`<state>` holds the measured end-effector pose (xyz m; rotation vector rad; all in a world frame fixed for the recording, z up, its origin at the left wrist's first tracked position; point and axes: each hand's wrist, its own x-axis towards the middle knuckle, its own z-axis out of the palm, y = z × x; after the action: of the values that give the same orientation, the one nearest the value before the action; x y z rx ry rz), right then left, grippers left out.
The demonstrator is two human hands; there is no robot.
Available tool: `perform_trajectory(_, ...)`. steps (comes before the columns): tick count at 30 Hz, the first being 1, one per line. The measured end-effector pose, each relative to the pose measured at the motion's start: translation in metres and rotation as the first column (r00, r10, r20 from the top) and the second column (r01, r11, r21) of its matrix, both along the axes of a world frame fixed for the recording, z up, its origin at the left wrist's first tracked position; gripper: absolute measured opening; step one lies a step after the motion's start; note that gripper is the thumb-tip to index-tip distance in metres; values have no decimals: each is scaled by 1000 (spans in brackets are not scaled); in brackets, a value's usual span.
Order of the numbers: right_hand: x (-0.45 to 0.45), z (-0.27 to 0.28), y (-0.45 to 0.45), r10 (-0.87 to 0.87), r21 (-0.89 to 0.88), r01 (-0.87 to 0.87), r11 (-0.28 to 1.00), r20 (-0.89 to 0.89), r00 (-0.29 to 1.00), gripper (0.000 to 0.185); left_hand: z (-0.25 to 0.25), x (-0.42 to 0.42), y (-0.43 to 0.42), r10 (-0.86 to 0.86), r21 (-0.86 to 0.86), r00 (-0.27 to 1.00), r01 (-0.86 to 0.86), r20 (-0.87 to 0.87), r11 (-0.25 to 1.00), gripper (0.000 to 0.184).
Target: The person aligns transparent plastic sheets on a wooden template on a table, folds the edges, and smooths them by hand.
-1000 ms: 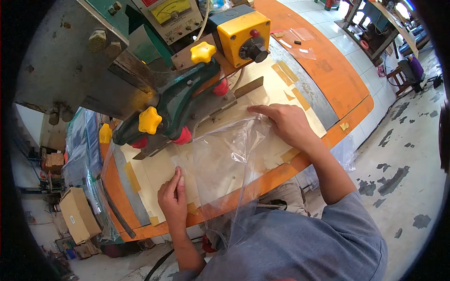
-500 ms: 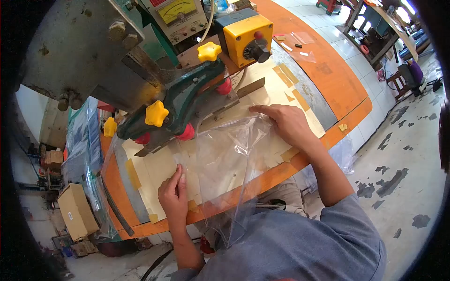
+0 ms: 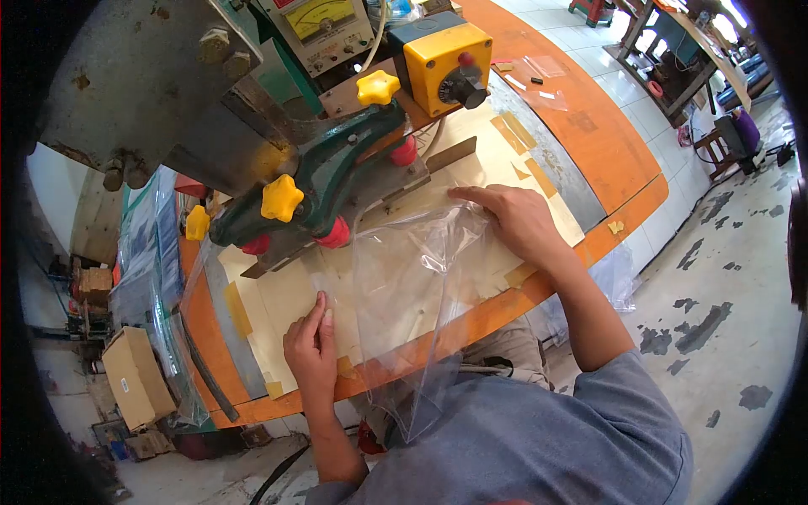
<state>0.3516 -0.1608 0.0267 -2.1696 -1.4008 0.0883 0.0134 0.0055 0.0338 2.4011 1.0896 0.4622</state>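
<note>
A: What is seen in the head view, beginning with the plastic?

B: A clear plastic sheet (image 3: pixel 396 307) is spread between the two hands, partly over a cream board (image 3: pixel 268 313) and partly draped over the near edge of the orange table (image 3: pixel 610 143), where its folded end is hung before the grey shirt (image 3: pixel 539 429).

A: And how is the left hand (image 3: pixel 311 349) placed?

B: It is laid at the near side of the board, left of the main folds. The fingers are held close together, with the thumb drawn up beside the index finger; whether any plastic is pinched there cannot be told.

A: The right hand (image 3: pixel 522 223)?

B: It is set at the sheet's far right corner. The index finger is stretched out towards the metal strip (image 3: pixel 454 158), and the other fingers are curled beneath. Their grip is hidden, so whether they are clamped on the plastic cannot be told.

A: What is found beyond the hands?

B: A dark green press arm (image 3: pixel 332 172) is topped with yellow star knobs (image 3: pixel 282 199), and red pieces (image 3: pixel 333 233) are fitted under it. Behind its right end, a yellow control box (image 3: pixel 442 71) is mounted, a dial meter (image 3: pixel 320 25) being placed farther left.
</note>
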Motion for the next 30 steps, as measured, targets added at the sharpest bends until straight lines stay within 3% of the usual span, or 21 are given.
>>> perform_trajectory(14, 1, 1, 0, 7, 4, -7, 1000, 2, 1000, 46, -4, 2, -2, -13, 117, 999, 7, 46, 993, 34)
perform_trajectory(27, 0, 1, -1, 9, 12, -9, 1000, 6, 1000, 47, -6, -4, -2, 9, 55, 1000, -8, -7, 998, 38)
perform_trajectory(30, 1, -5, -1, 11, 19, -11, 1000, 17, 1000, 48, -8, -3, -1, -6, 58, 999, 3, 50, 998, 38)
